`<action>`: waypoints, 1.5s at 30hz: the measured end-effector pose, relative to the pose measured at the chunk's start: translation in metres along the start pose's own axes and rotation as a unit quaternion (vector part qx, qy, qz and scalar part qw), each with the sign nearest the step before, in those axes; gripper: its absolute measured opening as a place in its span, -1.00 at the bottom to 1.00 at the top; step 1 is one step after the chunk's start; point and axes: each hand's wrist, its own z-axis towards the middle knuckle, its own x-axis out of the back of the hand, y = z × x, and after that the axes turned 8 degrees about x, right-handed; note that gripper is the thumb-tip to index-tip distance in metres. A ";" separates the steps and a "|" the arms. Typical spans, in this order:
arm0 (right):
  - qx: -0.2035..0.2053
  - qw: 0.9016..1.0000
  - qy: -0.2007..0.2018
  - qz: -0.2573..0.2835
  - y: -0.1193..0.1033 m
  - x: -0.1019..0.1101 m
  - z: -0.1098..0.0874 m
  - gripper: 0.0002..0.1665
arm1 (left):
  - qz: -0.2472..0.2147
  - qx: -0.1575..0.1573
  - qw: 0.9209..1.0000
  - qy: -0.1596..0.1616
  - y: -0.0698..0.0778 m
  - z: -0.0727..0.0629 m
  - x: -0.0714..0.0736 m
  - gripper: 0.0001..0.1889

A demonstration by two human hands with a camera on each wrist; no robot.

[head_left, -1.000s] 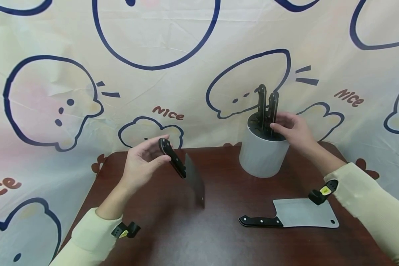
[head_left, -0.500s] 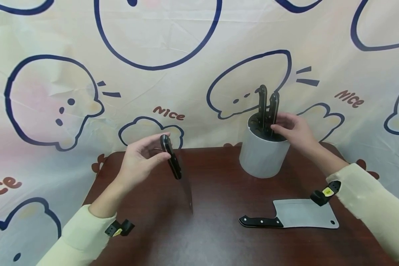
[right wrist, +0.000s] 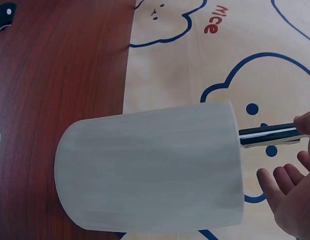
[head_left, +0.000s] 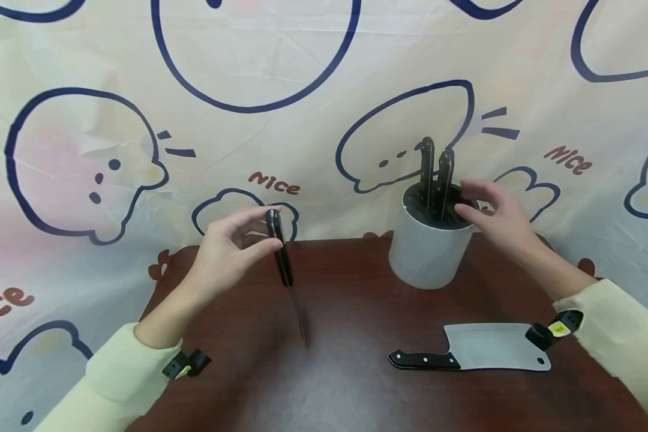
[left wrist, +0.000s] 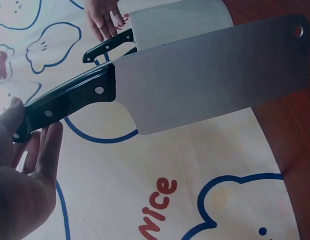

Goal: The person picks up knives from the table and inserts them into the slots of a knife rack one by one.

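The left hand (head_left: 228,247) pinches a cleaver (head_left: 282,258) by its handle, blade down above the table (head_left: 351,390). The right hand (head_left: 501,219), fingers parted and empty, hovers beside two handles (head_left: 426,171) in the holder (head_left: 429,258); a second cleaver (head_left: 491,349) lies nearby.

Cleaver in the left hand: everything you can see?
Broad grey blade, metal-looking, with a hole near one far corner; black handle, three pale rivets. The left hand pinches the handle near its end, and the cleaver slants down over the table, nearly edge-on in the head view. Unclear whether it touches the table.
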 end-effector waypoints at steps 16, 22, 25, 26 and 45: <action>0.058 0.998 0.004 0.026 -0.033 -0.008 -0.025 -0.32 | 0.005 -0.018 1.000 -0.001 0.028 0.020 -0.018 -0.45; 0.094 0.994 -0.017 0.057 -0.040 -0.026 -0.027 -0.33 | -0.016 -0.013 1.000 -0.009 0.035 0.027 -0.031 -0.46; 0.107 0.991 -0.024 0.077 -0.044 -0.034 -0.028 -0.36 | -0.023 -0.014 1.000 -0.009 0.036 0.031 -0.039 -0.47; 0.109 0.990 -0.026 0.083 -0.046 -0.037 -0.029 -0.36 | -0.025 -0.016 1.000 -0.009 0.037 0.033 -0.042 -0.47; 0.117 0.977 -0.068 0.165 -0.075 -0.073 -0.027 -0.37 | -0.047 -0.034 0.997 -0.045 0.047 0.058 -0.092 -0.51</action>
